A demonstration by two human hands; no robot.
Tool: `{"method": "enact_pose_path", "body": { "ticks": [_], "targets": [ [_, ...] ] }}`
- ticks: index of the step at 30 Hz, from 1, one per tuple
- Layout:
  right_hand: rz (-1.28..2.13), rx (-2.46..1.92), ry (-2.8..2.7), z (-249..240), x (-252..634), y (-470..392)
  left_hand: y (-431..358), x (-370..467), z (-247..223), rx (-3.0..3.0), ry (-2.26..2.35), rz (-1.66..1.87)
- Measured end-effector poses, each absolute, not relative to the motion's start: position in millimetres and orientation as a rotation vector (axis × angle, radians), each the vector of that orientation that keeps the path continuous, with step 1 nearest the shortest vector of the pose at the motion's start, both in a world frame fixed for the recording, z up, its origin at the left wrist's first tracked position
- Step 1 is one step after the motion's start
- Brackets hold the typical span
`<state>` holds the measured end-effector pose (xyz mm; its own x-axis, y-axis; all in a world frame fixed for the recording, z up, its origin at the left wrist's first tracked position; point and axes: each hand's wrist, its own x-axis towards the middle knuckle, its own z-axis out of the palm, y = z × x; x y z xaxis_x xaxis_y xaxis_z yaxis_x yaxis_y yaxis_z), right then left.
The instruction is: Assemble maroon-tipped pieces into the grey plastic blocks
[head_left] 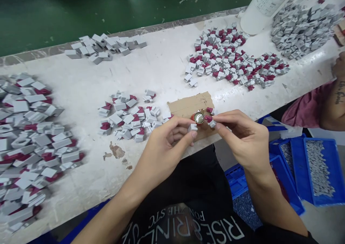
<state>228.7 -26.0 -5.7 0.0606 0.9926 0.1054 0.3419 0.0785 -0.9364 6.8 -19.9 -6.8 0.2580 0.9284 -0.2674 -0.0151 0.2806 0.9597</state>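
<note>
Pinching a small grey piece point(192, 127) between thumb and forefinger, the left hand point(171, 143) hovers over the near edge of the cardboard scrap point(185, 106), its other fingers curled beneath. The right hand point(244, 139), at the cardboard's right side, grips a maroon-and-grey piece point(210, 121) between thumb and forefinger. The two held pieces are near each other but apart. Between them, over the cardboard, sits a round metallic-rimmed object point(199, 117) with an orange-red side; whether it touches the maroon tip I cannot tell. Another maroon-and-grey part point(210, 110) shows at the cardboard's right edge, just beyond the right fingertips.

All this is on or above a white worktable point(94, 93). Left of the cardboard is a small group of joined pieces point(126, 116), and well to its left spreads a larger heap point(35, 136), also grey with maroon. Beyond the cardboard to the left is a cluster of plain grey pieces point(105, 48); beyond it to the right, a broad mixed heap point(223, 60), a printed translucent bottle point(254, 19) and a dense grey pile point(302, 31). Farther right of the cardboard appears another person's arm point(335, 100), with blue trays point(300, 172) below table level.
</note>
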Motion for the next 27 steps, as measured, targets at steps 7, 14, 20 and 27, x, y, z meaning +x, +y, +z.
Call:
{"method": "enact_pose_path", "body": {
  "ticks": [7, 14, 20, 27],
  "targets": [
    [1.147, -1.337, -1.157, -8.9, 240.3, -26.4, -7.6, 24.0, 0.9, 0.946, 0.994, 0.938],
    [1.107, -1.329, -1.130, -5.3, 238.0, -31.4, -4.1, 36.6, 2.4, 0.861, 0.882, 0.969],
    [1.097, -1.321, -1.189, -6.4, 239.7, -31.4, -3.7, 34.6, 1.3, 0.873, 0.911, 0.959],
    [1.129, -1.290, -1.247, -3.9, 239.1, -29.3, -3.5, 33.2, -0.7, 0.954, 0.905, 0.948]
  ]
}}
